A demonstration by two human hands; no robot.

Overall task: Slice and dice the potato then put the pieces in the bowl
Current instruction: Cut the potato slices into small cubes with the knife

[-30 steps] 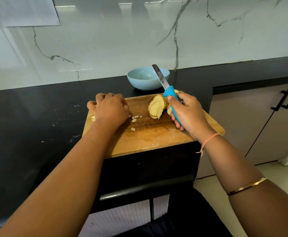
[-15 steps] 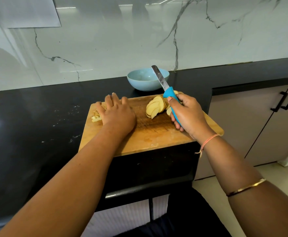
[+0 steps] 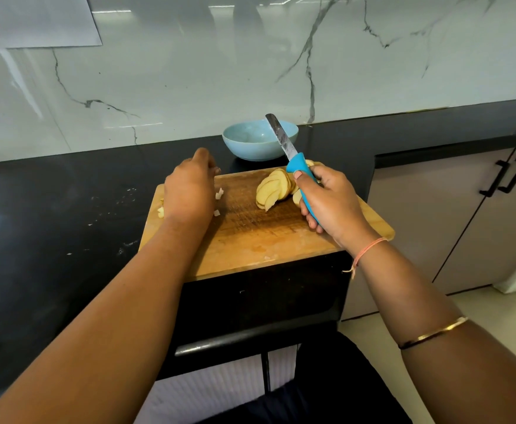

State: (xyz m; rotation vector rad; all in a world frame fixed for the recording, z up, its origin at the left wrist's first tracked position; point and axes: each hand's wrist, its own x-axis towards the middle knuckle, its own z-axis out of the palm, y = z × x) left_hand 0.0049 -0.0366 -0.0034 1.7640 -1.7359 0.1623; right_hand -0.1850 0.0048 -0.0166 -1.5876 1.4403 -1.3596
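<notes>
While potato slices [image 3: 273, 188] lie fanned on board [image 3: 266, 241], behind it bowl [image 3: 244, 145] | right hand [image 3: 331, 203] grips knife [image 3: 285, 144]; left hand [image 3: 189, 191] curled, hold unclear

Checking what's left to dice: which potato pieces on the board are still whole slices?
The fanned slices just left of the right hand, which holds the knife. The bits by the left hand are small diced scraps.

A home kitchen: a black desk [image 3: 51, 209] runs under a white marble-veined backsplash [image 3: 189, 71], beside beige black-handled cabinet doors [image 3: 419, 224], carrying a wooden chopping board [image 3: 266, 240] and a blue bowl [image 3: 250, 148].
</notes>
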